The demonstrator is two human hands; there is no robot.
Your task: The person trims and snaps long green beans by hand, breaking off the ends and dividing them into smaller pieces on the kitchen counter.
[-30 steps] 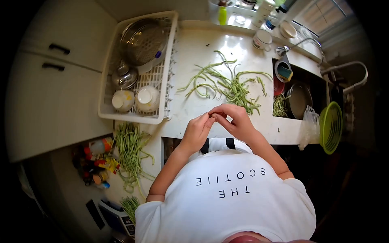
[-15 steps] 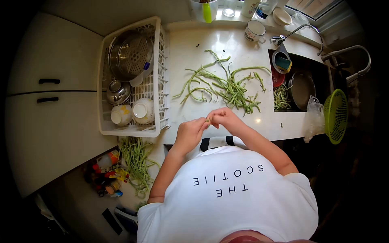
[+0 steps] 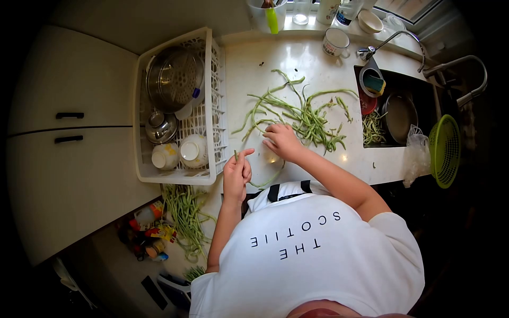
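Observation:
My left hand [image 3: 237, 174] is closed round a long green bean [image 3: 277, 176]. One end of it pokes up past the fingers, while the rest curves out over the counter's front edge. To the right and farther forward, my right hand [image 3: 284, 143] is low over the counter, its fingers bent and apart, with nothing visible in them. Its fingertips are beside the loose pile of long green beans [image 3: 313, 127]; whether they touch a bean, I cannot tell.
A white plastic rack [image 3: 214, 106] with bowls and a steamer stands at left. More long beans [image 3: 185, 217] lie below it. The sink [image 3: 424, 106] at right holds a pan [image 3: 398, 119] and bean pieces [image 3: 373, 129]. A green basket [image 3: 444, 151] and an enamel mug [image 3: 335, 42] are nearby.
My hands were together at a small bit of bean and have parted. The left has moved left with a long bean in it; the right has moved forward, its fingers loosened.

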